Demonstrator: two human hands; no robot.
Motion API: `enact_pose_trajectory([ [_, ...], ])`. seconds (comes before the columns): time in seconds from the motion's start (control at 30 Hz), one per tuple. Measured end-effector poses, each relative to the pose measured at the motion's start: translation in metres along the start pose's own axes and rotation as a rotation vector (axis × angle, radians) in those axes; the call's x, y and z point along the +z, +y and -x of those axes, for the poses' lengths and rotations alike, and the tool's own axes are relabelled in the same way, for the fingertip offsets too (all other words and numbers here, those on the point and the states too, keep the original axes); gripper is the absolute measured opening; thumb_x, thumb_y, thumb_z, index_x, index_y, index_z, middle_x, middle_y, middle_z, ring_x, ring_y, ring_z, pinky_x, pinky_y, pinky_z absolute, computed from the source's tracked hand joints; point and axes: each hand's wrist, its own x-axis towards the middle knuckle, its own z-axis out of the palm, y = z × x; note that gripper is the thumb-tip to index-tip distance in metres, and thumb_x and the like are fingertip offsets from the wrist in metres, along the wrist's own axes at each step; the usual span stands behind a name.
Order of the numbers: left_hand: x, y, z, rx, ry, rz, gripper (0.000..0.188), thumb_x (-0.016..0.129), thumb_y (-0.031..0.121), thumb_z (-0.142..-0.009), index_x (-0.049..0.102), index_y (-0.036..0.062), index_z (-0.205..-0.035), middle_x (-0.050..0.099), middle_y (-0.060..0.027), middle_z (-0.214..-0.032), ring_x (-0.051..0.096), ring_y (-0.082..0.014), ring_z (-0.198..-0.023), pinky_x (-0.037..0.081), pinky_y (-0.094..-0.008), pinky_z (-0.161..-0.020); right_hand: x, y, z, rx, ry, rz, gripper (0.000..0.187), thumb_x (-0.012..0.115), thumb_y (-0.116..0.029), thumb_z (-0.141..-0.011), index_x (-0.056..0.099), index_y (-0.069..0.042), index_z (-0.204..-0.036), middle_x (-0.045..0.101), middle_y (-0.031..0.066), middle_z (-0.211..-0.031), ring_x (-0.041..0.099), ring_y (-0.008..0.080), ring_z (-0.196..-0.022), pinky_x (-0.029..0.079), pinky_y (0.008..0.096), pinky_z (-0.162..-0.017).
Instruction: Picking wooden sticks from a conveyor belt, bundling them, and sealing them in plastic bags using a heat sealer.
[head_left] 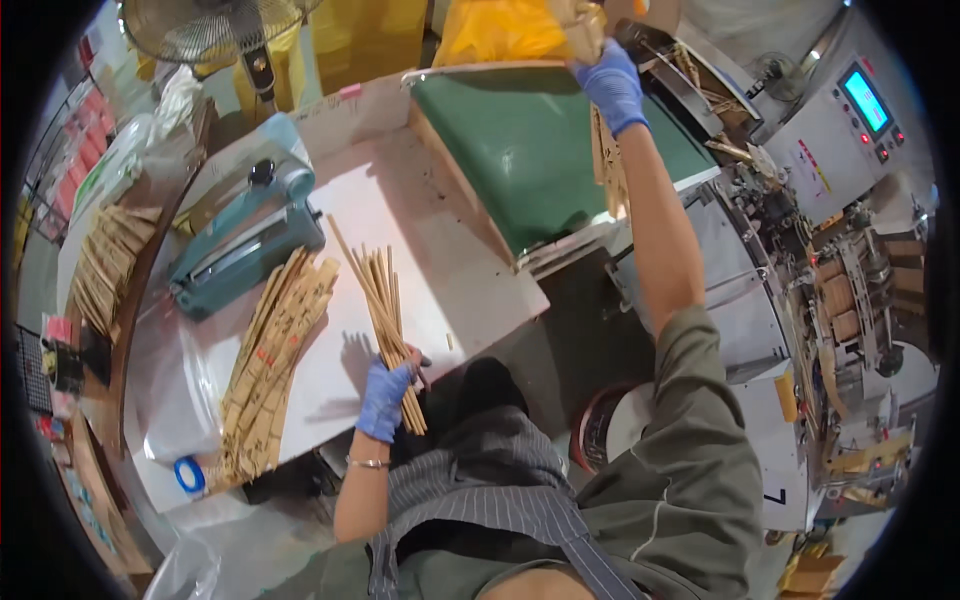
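My left hand (388, 392), in a blue glove, is closed round a loose bunch of bare wooden chopsticks (382, 295) above the near edge of the white table. My right hand (610, 88), gloved too, reaches to the far end of the green conveyor belt (490, 140). Its fingers are blurred against a beige papery thing (583, 28), so I cannot tell whether they grip it. Paper-wrapped chopsticks (606, 165) show beside my right forearm. A pile of printed paper-wrapped chopsticks (268, 365) lies on the table left of my left hand.
A teal bag sealer (250, 240) stands on the table, with a blue tape roll (189, 475) at the near left corner. More wrapped chopsticks (115, 260) lie on the left shelf. Machinery with a lit control panel (865, 100) fills the right. A fan (215, 25) stands behind.
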Motion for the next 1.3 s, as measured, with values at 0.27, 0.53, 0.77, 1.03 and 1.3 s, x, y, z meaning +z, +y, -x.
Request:
enact_pose_trajectory([
  [0.27, 0.011, 0.019, -0.060, 0.133, 0.071, -0.100, 0.017, 0.061, 0.016, -0.081, 0.052, 0.0014, -0.082, 0.056, -0.0045, -0.060, 0.053, -0.0121, -0.048, 0.043, -0.0251, -0.043, 0.041, 0.028, -0.081, 0.019, 0.095, 0.030, 0.031, 0.067, -0.023, -0.069, 0.061, -0.004, -0.092, 0.063, 0.0167, -0.085, 0.060, 0.0325, -0.081, 0.047, 0.0377, -0.072],
  [0.53, 0.030, 0.033, -0.118, 0.142, 0.198, -0.481, 0.015, 0.059, 0.014, -0.080, 0.050, 0.0020, -0.075, 0.053, -0.0047, -0.054, 0.051, -0.0131, -0.044, 0.041, -0.0268, -0.041, 0.045, -0.016, -0.283, -0.480, 0.612, -0.422, 0.023, 0.060, -0.018, -0.080, 0.052, -0.005, -0.097, 0.056, 0.0060, -0.069, 0.051, 0.0167, -0.055, 0.048, 0.0325, -0.057],
  [0.77, 0.022, 0.010, -0.123, 0.119, 0.303, -0.287, 0.019, 0.061, 0.016, -0.079, 0.052, -0.0004, -0.083, 0.055, -0.0039, -0.056, 0.054, -0.0110, -0.048, 0.045, -0.0266, -0.045, 0.180, 0.088, -0.297, 0.274, 0.352, 0.018, 0.097, 0.079, -0.046, -0.049, 0.037, 0.000, -0.124, 0.049, 0.0228, -0.115, 0.049, 0.0320, -0.105, 0.038, 0.0379, -0.092],
  [1.03, 0.038, 0.043, -0.131, 0.308, 0.251, -0.318, 0.017, 0.061, 0.018, -0.079, 0.059, 0.0008, -0.078, 0.060, -0.0035, -0.061, 0.057, -0.0115, -0.052, 0.045, -0.0261, -0.046, 0.132, -0.015, 0.045, -0.061, -0.703, -1.112, 0.102, 0.081, -0.019, -0.060, 0.015, -0.003, -0.136, 0.029, 0.0127, -0.136, 0.026, 0.0230, -0.128, 0.023, 0.0363, -0.104],
  [1.3, 0.037, 0.016, -0.116, 0.726, -0.001, -0.729, 0.046, 0.061, 0.029, -0.076, 0.047, 0.0036, -0.112, 0.058, -0.0084, -0.097, 0.058, -0.0167, -0.087, 0.046, -0.0308, -0.070, 0.088, -0.106, 0.234, 0.683, -0.913, -1.391, 0.083, 0.076, -0.015, -0.064, 0.028, -0.005, -0.132, 0.051, 0.0082, -0.111, 0.054, 0.0169, -0.094, 0.046, 0.0294, -0.077],
])
